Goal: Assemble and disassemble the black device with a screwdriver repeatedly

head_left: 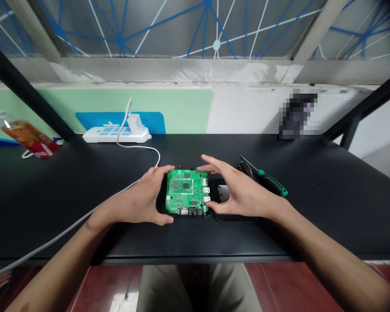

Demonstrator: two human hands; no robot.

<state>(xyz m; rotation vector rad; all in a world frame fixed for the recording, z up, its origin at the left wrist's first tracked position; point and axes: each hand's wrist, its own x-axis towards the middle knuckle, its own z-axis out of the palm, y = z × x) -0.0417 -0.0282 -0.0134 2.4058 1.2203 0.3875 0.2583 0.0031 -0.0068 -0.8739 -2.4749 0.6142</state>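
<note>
A green circuit board (182, 193) lies in a black case in the middle of the black table, its ports along the right and near edges. My left hand (143, 197) is around the left side, thumb at the near corner and fingers at the far corner. My right hand (237, 186) is spread at the right side, its fingertips by the far right corner and its thumb by the metal ports. Under my right hand lies a black cover with a silver plate (223, 193), partly hidden by the hand.
A green-handled screwdriver (273, 183) and a black-handled tool (247, 169) lie beyond my right wrist. A white power strip (117, 135) with a white cable stands at the back left, a tilted drink bottle (30, 138) farther left. A pixelated object leans at the back right.
</note>
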